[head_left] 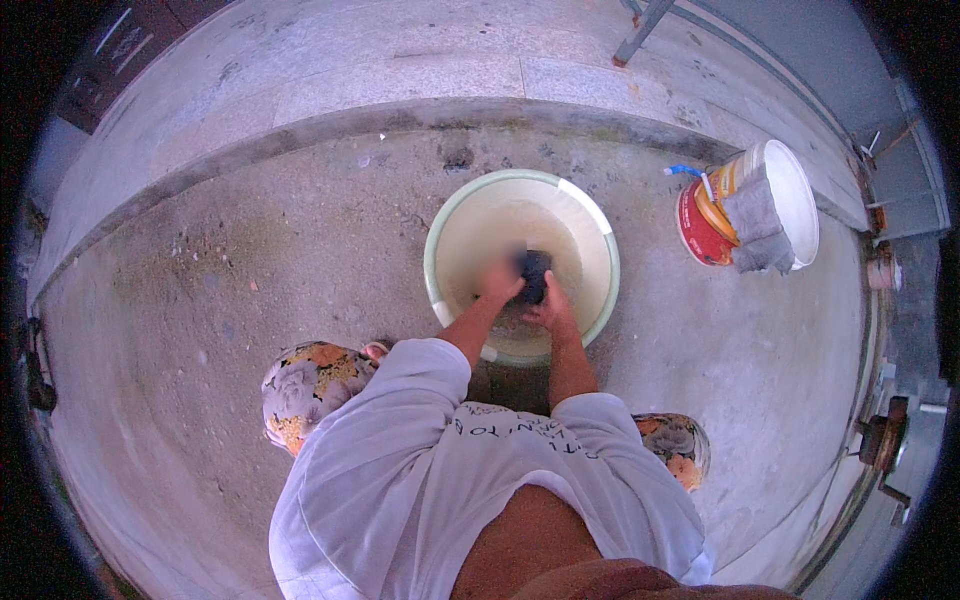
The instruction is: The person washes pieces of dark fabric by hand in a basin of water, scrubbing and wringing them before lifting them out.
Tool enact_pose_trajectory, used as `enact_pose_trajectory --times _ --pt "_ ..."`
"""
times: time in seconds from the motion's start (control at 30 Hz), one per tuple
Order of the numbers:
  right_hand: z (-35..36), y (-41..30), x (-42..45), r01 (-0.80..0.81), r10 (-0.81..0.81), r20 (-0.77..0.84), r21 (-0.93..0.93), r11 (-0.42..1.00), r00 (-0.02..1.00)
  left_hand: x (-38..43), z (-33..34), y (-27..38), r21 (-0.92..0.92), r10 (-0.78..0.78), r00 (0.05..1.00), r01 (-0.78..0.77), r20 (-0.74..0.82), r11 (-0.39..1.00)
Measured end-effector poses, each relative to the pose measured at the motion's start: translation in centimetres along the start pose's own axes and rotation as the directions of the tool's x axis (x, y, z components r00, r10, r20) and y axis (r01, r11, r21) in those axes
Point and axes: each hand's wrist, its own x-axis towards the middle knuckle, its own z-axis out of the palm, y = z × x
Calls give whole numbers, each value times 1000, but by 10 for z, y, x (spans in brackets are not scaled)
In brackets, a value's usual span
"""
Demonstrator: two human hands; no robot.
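A round cream basin with a pale green and white rim (430,259) stands on the ground before me, holding cloudy water (551,225). Inside it, my left hand (502,282) and my right hand (555,302) grip a dark, wet item (535,276) from both sides. It looks like cloth or a shoe, but its kind is not clear. A blurred patch covers part of my left hand and the item's left edge. The fingers of my right hand curl along the item's right side and lower end.
To the right stands a red, yellow and white plastic bucket (709,232), a grey cloth (754,225) draped over its rim. A blue and white piece (684,171) sticks out beside it. Beyond the basin runs a raised stone step (450,79) with a metal post (641,34).
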Motion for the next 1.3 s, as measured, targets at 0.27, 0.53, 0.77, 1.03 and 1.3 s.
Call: enact_pose_trajectory --times 0.27,0.53,0.77,1.03,1.3 --pt "-24 15 53 -78 -506 635 664 744 584 -67 -19 130 181 399 875 -454 274 872" --pt "36 -27 10 26 -279 301 636 772 912 -3 -61 80 -165 108 963 -152 -248 975" --pt "19 -35 -15 -201 -443 733 606 769 517 -46 -37 117 -112 334 943 -332 2 937" --pt "30 -16 18 194 -399 213 616 763 892 -6 -56 78 -138 94 982 -117 -162 984" --pt "-47 -32 55 484 -744 -422 -572 662 519 -14 -62 70 347 -56 998 59 -17 936"
